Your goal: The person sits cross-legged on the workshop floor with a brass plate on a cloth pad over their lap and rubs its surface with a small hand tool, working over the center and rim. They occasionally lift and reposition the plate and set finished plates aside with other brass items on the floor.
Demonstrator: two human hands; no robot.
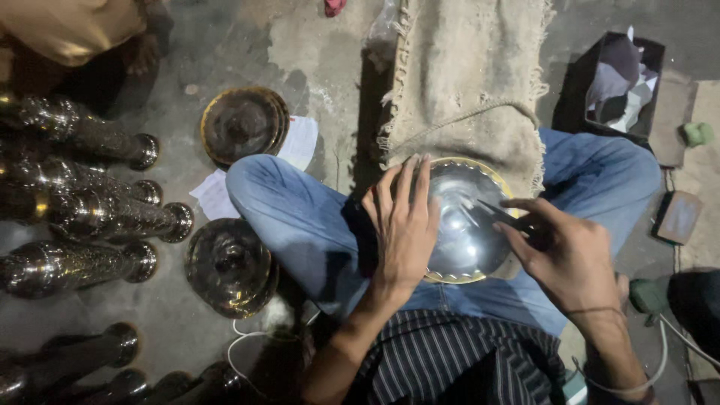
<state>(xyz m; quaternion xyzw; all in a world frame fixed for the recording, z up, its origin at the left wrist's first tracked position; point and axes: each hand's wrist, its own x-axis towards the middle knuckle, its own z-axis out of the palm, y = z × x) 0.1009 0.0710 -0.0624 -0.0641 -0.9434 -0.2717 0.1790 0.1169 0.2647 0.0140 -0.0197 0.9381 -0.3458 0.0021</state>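
A shiny round metal plate (465,225) with a scalloped brass rim rests on my lap, between my knees in blue jeans. My left hand (403,225) lies flat on the plate's left edge, fingers together and pointing away from me. My right hand (566,251) grips a thin dark metal tool (501,214) whose tip touches the plate's surface near the centre right.
Several dark engraved metal vases (82,217) lie on the concrete floor at the left. Two round metal dishes (244,124) (229,266) sit near my left knee, with white paper (300,142) under one. A burlap sack (465,75) lies ahead; a dark box (622,82) stands far right.
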